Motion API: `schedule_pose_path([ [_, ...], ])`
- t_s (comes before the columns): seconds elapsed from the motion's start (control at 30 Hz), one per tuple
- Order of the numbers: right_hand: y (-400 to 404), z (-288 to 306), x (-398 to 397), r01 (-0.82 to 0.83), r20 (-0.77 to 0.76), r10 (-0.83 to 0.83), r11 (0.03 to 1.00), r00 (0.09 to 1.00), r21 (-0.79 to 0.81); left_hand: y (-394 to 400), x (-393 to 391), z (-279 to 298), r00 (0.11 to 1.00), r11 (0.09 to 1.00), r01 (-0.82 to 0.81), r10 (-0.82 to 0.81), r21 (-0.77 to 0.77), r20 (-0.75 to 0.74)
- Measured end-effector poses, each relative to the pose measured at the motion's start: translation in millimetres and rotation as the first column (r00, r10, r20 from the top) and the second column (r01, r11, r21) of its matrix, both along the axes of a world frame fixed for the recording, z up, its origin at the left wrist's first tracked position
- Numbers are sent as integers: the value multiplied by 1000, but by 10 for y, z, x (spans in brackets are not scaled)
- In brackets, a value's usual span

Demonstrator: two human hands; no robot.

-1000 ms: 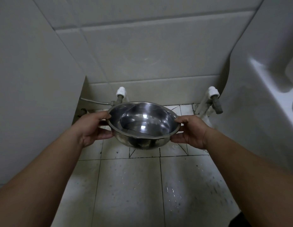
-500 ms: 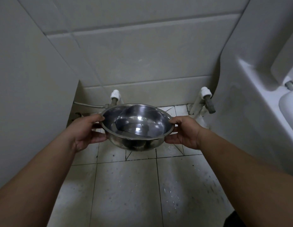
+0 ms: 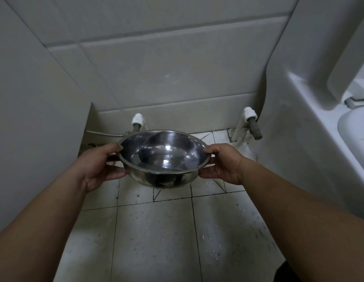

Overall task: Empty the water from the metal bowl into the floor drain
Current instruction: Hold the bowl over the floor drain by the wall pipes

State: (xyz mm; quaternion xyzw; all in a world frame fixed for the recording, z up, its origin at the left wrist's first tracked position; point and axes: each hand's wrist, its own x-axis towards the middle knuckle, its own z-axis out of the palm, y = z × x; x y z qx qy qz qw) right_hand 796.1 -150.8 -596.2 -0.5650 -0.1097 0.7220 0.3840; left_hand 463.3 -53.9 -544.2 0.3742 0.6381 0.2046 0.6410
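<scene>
Floor (image 3: 156, 241): pale tile, speckled w/ marks. L hand (image 3: 99, 163) and R hand (image 3: 223, 162) each grip opposite rims of metal bowl (image 3: 163, 157), thumbs over edge, fingers curled beneath. Bowl held above floor, approx level; appears to hold water. Two pipe fittings (image 3: 138, 123) at tiled back wall (image 3: 177, 78).

There is one metal bowl (image 3: 163, 157) with some water inside. Two hands are in view: one left hand (image 3: 101, 164) and one right hand (image 3: 222, 162), each at one side of the bowl, and two bare forearms lead to them. At the foot of the back wall stand two pipe fittings with white caps, one on the left (image 3: 138, 121) and one on the right (image 3: 250, 117). One thin hose (image 3: 103, 134) runs along the wall on the left. On the right there is one white fixture (image 3: 319, 123). No floor drain can be made out, so its count cannot be given.
</scene>
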Motion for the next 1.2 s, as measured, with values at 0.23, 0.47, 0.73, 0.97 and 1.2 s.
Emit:
schedule_pose_path([
  [0.23,5,-15,4,-8,-1,8,1000,1000,3,-5,30,42,1000,1000,-2,2,6,1],
  [0.47,21,-27,-26,0,-11,0,1000,1000,0,-9,55,97,1000,1000,2,-2,8,-9],
  [0.73,27,-33,-45,1,-26,0,1000,1000,9,23,68,108,998,999,13,-11,34,-61],
  [0.97,34,-44,-67,6,-43,-6,1000,999,9,47,42,126,998,998,10,-5,61,-70],
  [1.2,33,-41,-82,5,-37,-5,1000,999,12,28,83,203,995,996,24,-15,90,-103],
])
